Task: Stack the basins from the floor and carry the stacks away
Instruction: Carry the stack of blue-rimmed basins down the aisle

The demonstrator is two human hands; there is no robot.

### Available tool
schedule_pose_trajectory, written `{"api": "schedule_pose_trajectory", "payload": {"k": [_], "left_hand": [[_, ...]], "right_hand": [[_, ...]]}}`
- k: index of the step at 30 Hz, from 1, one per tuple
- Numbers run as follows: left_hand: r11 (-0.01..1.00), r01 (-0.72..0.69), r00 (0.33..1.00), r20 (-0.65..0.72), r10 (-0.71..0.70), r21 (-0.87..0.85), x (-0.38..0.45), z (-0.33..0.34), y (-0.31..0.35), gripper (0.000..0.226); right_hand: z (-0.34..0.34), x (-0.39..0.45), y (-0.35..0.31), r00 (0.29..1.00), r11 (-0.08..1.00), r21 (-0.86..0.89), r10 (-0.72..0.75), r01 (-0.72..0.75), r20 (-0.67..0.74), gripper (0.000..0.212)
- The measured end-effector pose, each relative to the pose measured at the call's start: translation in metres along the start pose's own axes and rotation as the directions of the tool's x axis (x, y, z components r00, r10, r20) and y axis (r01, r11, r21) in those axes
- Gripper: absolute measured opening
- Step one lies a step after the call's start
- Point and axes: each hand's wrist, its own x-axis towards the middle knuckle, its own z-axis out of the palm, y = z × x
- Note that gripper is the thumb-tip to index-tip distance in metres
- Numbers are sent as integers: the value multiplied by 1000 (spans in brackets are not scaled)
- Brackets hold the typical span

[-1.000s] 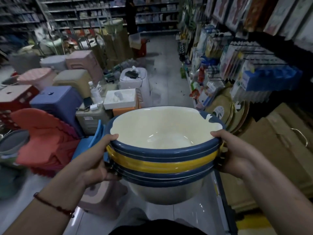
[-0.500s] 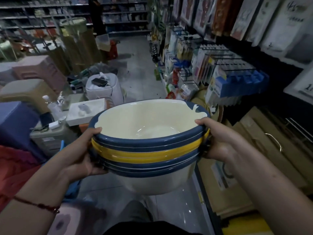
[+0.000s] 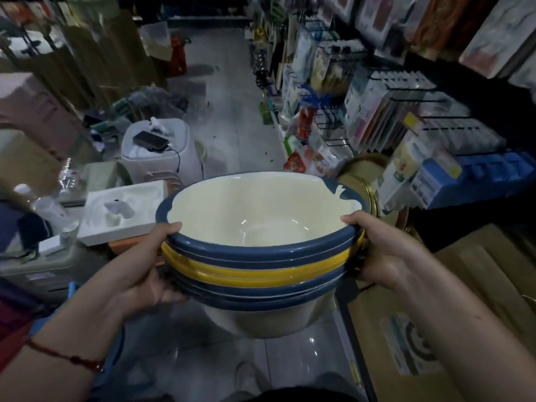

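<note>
On the far left, a flat white foam tray lies on top of some boxes. Just past it, a white plastic bin with a black phone on its lid stands on the grey tiled floor.

The left hand grips the left side of the stack of round plastic basins with blue and yellow rims. Its thumb hooks over the top rim and its fingers curl under. The stack is up in the air, in front of the person's tummy. The right hand holds the right side the same way.

On the right, shelves of packets line the aisle.

The stacking looks done, so this is the carrying part. Next, I think, the person needs to walk down the aisle, keep the stack level, and not bump the shelves.
</note>
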Motion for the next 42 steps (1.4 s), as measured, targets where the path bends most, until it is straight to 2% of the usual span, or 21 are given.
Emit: {"api": "schedule_pose_trajectory", "payload": {"k": [2,5,9,12,15,17,20,22,25,29,32,37,40,42], "left_hand": [[1000,10,1000,-1,-10,13,15,8,18,67],[999,7,1000,-2,-7,37,35,23,44,46],[999,-8,1000,-21,9,51,67,44,78,33],[999,-5,999,-43,6,43,97,64,103,30],[1000,15,996,-93,-14,11,137,85,130,33],[1000,16,993,-116,-18,-24,166,100,150,39],[996,25,989,-143,-36,-81,206,123,182,48],[997,3,987,-161,-16,-83,227,135,201,42],[994,-32,981,-191,12,-103,250,151,228,32],[986,-44,981,-193,12,-162,271,167,260,28],[987,-78,983,-178,53,-138,292,170,286,31],[989,-50,990,-136,31,-138,340,161,337,46],[989,-48,994,-107,34,-137,376,153,374,36],[992,-53,991,-132,38,-115,404,145,401,36]], "right_hand": [[8,15,-17,1000,1000,12,3,-3,-9,37],[18,38,-43,1000,1000,13,6,-6,6,21],[31,77,-81,1000,1000,15,13,-13,-1,12],[39,123,-109,999,1000,-2,27,-27,20,17],[48,180,-142,998,998,-39,57,-57,15,42],[55,216,-169,997,997,-35,68,-68,20,44],[65,263,-213,995,995,-57,83,-80,50,28],[73,288,-241,992,993,-82,92,-84,89,13],[89,322,-282,987,986,-131,121,-106,107,7],[113,361,-328,985,978,-188,118,-93,123,21],[134,386,-357,983,976,-211,96,-62,156,35],[175,419,-402,979,965,-239,143,-107,142,32],[207,441,-431,976,960,-243,172,-135,135,43],[233,456,-447,977,957,-252,177,-142,122,36]]}}
